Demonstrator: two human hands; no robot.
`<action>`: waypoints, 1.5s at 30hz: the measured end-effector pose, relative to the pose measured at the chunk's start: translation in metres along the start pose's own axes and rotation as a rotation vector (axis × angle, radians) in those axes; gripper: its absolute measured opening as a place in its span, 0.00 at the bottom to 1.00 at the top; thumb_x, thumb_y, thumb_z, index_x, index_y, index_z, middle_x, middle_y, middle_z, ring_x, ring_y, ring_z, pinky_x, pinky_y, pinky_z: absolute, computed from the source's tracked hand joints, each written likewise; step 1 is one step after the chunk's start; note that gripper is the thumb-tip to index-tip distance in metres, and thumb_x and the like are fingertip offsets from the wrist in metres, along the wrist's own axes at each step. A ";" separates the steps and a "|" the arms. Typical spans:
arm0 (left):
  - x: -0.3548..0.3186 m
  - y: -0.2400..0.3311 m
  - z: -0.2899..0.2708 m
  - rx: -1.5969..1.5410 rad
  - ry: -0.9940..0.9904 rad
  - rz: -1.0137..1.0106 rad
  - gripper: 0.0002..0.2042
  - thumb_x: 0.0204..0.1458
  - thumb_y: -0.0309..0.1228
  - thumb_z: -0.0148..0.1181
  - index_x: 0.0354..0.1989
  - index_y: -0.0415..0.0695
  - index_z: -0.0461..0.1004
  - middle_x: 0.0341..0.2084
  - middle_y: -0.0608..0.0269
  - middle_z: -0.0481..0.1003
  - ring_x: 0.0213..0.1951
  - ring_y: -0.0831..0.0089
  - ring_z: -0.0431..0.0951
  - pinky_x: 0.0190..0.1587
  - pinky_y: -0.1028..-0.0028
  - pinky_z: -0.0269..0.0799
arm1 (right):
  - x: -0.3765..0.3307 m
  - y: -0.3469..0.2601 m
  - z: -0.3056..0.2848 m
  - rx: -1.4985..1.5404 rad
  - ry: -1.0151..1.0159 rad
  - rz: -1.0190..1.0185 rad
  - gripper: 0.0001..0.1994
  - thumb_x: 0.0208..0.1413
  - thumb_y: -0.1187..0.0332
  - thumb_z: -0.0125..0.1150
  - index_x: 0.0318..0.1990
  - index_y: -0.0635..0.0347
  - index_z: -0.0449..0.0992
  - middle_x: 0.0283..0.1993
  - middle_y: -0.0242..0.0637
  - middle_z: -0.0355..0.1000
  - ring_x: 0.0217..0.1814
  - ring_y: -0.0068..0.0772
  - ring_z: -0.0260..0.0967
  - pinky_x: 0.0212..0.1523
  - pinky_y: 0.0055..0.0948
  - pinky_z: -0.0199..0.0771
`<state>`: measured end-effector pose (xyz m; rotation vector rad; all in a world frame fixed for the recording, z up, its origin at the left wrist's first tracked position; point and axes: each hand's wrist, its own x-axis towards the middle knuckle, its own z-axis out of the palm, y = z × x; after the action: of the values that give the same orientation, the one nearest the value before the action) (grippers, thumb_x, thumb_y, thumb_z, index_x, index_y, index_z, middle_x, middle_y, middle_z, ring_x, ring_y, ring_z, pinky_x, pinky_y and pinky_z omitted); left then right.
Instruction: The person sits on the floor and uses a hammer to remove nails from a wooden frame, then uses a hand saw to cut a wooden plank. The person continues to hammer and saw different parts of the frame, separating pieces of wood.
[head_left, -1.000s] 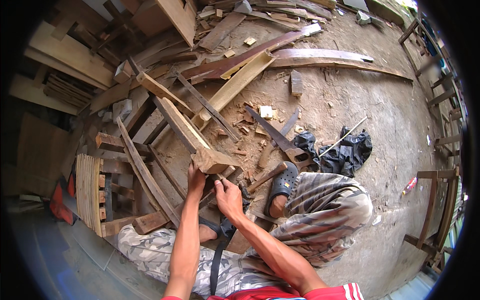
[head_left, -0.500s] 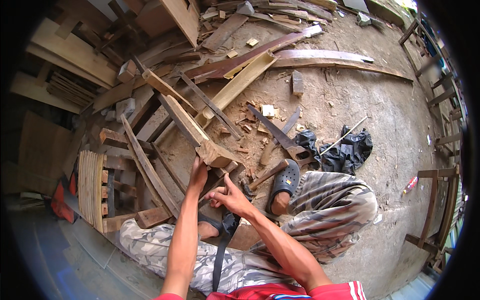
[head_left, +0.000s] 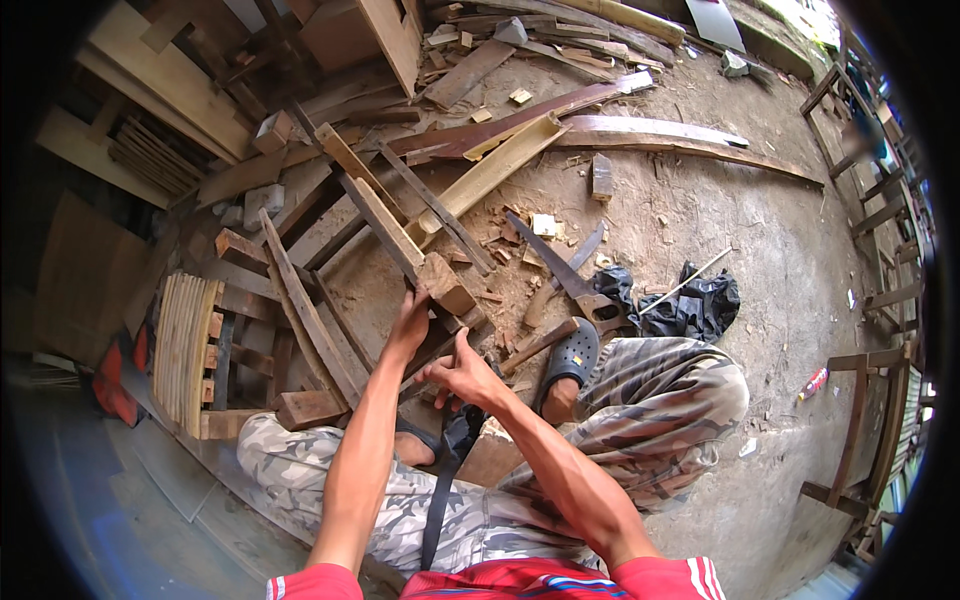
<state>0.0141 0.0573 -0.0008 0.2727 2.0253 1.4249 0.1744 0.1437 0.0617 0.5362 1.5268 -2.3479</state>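
1. While gripping the lower part of a long wooden slat, left hand closed around it, just below a short wooden block fixed or resting against the slat's near end.
2. Right hand just beside the left, thumb raised, fingers curled downward over dark wood pieces near the knees; whether clamped on anything, impossible to tell.
3. Slat slanted up and away to the left from the hands, over a heap of planks and offcuts on the dirt floor.
4. Right of the block, lying on the floor: a handsaw, blade pointing away, handle near a dark rubber clog worn on one foot.
5. Beyond the saw, a crumpled black plastic bag with a thin pale stick across it.
6. Legs in camouflage trousers folded on both sides of the hands; red shirt with white stripes at the lower edge.
7. To the left, a stack of thin pale curved slats standing on edge, beside a squat wooden block near the left knee.
8. Further off, a long curved plank and a pale straight beam lying on the dirt, with wood chips scattered about.
9. At the right rim, wooden chair frames standing well apart from the hands.
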 end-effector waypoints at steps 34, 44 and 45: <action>-0.005 0.007 0.004 0.189 0.000 -0.100 0.40 0.63 0.62 0.38 0.65 0.33 0.61 0.55 0.35 0.72 0.61 0.48 0.69 0.62 0.63 0.62 | 0.038 0.014 -0.074 -1.503 0.409 -0.879 0.08 0.45 0.67 0.67 0.31 0.52 0.73 0.27 0.30 0.70 0.35 0.34 0.70 0.30 0.33 0.74; -0.004 0.006 0.001 0.159 -0.016 -0.096 0.46 0.59 0.68 0.33 0.66 0.32 0.58 0.58 0.31 0.68 0.63 0.42 0.66 0.65 0.58 0.60 | 0.040 0.018 -0.062 -1.450 0.511 -0.791 0.07 0.47 0.68 0.68 0.33 0.52 0.75 0.30 0.29 0.73 0.35 0.35 0.72 0.28 0.35 0.75; -0.004 0.006 0.001 0.161 0.006 -0.093 0.46 0.59 0.68 0.34 0.66 0.31 0.58 0.58 0.31 0.68 0.63 0.42 0.67 0.65 0.58 0.60 | 0.040 0.017 -0.060 -1.456 0.507 -0.767 0.08 0.47 0.66 0.69 0.35 0.53 0.76 0.31 0.30 0.74 0.35 0.36 0.72 0.29 0.35 0.75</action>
<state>0.0165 0.0588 0.0062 0.2396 2.1326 1.2094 0.1552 0.1906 0.0071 0.1119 3.4297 -0.7061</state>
